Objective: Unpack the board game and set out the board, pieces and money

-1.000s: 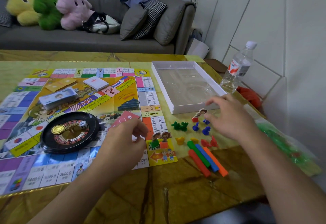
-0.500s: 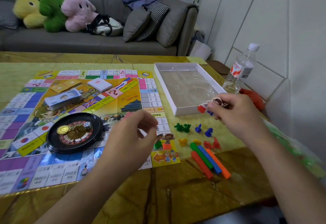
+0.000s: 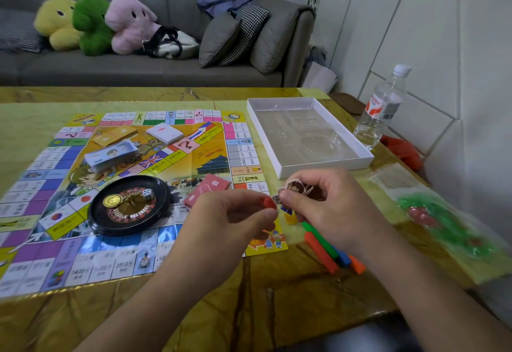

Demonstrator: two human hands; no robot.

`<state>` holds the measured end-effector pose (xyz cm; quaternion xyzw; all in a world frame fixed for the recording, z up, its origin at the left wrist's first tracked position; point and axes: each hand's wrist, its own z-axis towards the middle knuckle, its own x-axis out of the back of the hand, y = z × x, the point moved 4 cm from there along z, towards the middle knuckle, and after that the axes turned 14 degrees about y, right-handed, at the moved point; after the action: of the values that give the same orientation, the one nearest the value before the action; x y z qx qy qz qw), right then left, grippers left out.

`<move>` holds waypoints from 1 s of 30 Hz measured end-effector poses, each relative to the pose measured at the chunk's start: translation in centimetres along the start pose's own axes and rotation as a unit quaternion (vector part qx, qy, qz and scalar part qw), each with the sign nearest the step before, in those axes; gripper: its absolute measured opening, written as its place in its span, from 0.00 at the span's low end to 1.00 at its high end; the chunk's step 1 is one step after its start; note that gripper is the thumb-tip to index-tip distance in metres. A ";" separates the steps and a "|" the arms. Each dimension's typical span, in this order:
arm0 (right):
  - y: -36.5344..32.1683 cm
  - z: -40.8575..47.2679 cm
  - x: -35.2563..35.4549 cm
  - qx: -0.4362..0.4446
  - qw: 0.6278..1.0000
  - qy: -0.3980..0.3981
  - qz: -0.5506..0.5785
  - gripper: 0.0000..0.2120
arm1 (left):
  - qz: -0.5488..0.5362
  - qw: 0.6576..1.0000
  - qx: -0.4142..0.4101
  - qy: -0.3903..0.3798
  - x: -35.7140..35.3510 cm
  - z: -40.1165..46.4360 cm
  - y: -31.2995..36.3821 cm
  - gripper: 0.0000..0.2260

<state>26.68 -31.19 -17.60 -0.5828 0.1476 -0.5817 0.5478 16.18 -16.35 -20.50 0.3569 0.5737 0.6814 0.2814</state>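
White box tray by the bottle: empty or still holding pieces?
Empty. The white box tray shows only its clear moulded insert, with nothing in its hollows.

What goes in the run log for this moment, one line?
phase: fitting pawn | left hand: pinches red base | right hand: holds cardboard figure | board: laid out | box: emptied

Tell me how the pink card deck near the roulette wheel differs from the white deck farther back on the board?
The pink card deck is salmon-red with white markings; the white deck is white with a small red mark. The pink one lies nearer the hands, beside the roulette wheel; the white one lies toward the board's far edge. Both lie flat on the board, untouched.
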 end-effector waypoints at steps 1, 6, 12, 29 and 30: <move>0.0 0.0 0.0 -0.001 1.000 0.000 -0.006 0.11 | 0.008 1.000 -0.003 -0.001 0.0 0.0 0.0 0.08; -0.2 -0.1 -0.2 0.002 1.000 -0.005 -0.018 0.13 | 0.029 1.000 -0.009 0.002 0.1 0.2 -0.2 0.11; -0.1 0.0 -0.6 0.006 0.999 -0.027 -0.040 0.13 | 0.074 0.996 -0.037 -0.021 0.2 0.5 0.0 0.10; 3.0 -1.3 -0.8 -0.064 0.996 0.005 -0.069 0.08 | 0.139 0.987 0.054 0.066 1.5 0.6 -4.4 0.02; 3.2 -1.4 -1.0 -0.060 0.995 0.013 -0.074 0.08 | 0.152 0.984 0.051 0.073 1.3 0.5 -4.7 0.02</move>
<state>26.70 -32.15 -21.08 -0.6163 0.1461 -0.6181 0.4655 15.68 -14.12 -24.86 0.4036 0.5653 0.7104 0.1134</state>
